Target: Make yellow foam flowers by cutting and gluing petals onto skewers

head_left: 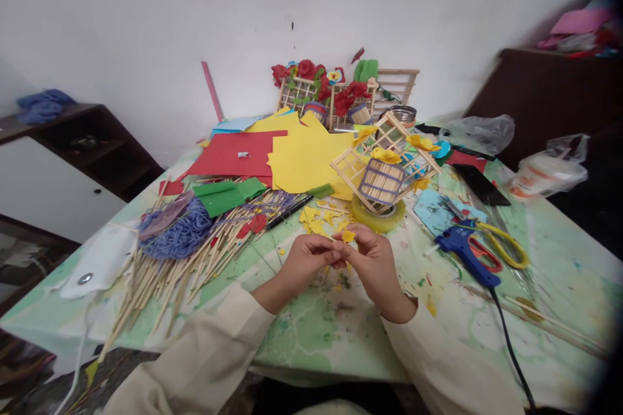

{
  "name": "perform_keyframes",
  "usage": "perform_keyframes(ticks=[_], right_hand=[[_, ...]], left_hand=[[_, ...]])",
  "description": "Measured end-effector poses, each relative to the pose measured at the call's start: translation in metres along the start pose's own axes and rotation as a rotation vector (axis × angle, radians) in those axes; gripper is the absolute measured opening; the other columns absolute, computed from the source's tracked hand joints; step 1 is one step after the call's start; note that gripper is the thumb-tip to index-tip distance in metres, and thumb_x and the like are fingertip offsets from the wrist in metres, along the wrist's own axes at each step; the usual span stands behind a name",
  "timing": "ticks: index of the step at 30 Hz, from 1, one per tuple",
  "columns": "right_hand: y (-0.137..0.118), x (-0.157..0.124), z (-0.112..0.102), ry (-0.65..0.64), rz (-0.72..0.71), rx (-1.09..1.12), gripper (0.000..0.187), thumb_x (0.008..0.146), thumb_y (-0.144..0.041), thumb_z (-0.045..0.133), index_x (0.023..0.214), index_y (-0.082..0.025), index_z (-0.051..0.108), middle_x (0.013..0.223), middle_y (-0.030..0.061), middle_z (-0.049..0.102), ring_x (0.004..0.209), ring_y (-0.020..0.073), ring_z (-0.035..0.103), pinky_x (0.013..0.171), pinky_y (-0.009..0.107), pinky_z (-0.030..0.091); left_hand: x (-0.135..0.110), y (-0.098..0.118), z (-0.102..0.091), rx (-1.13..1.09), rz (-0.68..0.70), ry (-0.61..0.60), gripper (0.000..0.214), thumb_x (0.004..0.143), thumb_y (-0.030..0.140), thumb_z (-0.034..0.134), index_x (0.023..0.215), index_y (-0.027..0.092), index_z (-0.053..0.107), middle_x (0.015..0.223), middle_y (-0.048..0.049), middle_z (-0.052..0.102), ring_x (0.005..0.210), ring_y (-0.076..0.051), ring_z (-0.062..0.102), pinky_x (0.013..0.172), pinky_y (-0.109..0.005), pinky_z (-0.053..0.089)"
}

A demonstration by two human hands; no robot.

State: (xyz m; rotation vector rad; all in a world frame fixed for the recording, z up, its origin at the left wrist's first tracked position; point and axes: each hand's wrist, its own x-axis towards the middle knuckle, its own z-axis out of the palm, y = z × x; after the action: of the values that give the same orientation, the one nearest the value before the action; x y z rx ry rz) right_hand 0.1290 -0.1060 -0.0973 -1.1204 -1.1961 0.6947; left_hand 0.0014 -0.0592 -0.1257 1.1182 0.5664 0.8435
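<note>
My left hand (pixel 307 260) and my right hand (pixel 377 267) meet over the front middle of the table, fingertips pinched together. Between them is a small piece of yellow paper (pixel 348 237), partly covered by the right fingers. Its exact shape is hidden. Just beyond the hands lie yellow paper scraps (pixel 314 219). Behind the right hand, a lattice of thin wooden sticks (pixel 346 165) leans tilted on a roll of clear tape (pixel 389 219). It carries yellow paper flowers (pixel 386 155) and a small stick basket (pixel 382 181) edged with purple yarn.
To the left lie purple yarn (pixel 175 233), loose wooden sticks (pixel 160 285) and green paper (pixel 221 198). Red sheets (pixel 228 152) and yellow sheets (pixel 311 159) are behind. A blue glue gun (pixel 467 253), yellow-handled scissors (pixel 509 246), a phone (pixel 481 185) and a bagged cup (pixel 540 175) lie right.
</note>
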Motion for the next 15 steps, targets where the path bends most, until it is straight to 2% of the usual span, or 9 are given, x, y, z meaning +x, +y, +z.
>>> perform_keyframes(ticks=[6,15], right_hand=[[0.0062,-0.0034,0.0017,0.05,0.007,0.008,0.006,0.071,-0.025,0.069,0.069,-0.02,0.066,0.077,0.0013,0.062,0.075,0.0151,0.058,0.072,0.03,0.046],[0.0027,-0.0034,0.001,0.112,-0.04,-0.012,0.018,0.07,-0.026,0.07,0.056,-0.02,0.062,0.064,-0.0009,0.059,0.066,0.0136,0.054,0.063,0.027,0.043]], left_hand=[[0.0005,0.0033,0.0019,0.004,-0.018,0.007,0.026,0.06,0.035,0.079,0.07,0.012,0.072,0.058,-0.0042,0.068,0.051,-0.013,0.06,0.054,-0.024,0.048],[0.0012,0.0024,0.0007,-0.02,-0.021,-0.032,0.021,0.06,0.031,0.079,0.068,0.012,0.072,0.058,-0.0035,0.068,0.05,-0.011,0.06,0.052,-0.022,0.047]])
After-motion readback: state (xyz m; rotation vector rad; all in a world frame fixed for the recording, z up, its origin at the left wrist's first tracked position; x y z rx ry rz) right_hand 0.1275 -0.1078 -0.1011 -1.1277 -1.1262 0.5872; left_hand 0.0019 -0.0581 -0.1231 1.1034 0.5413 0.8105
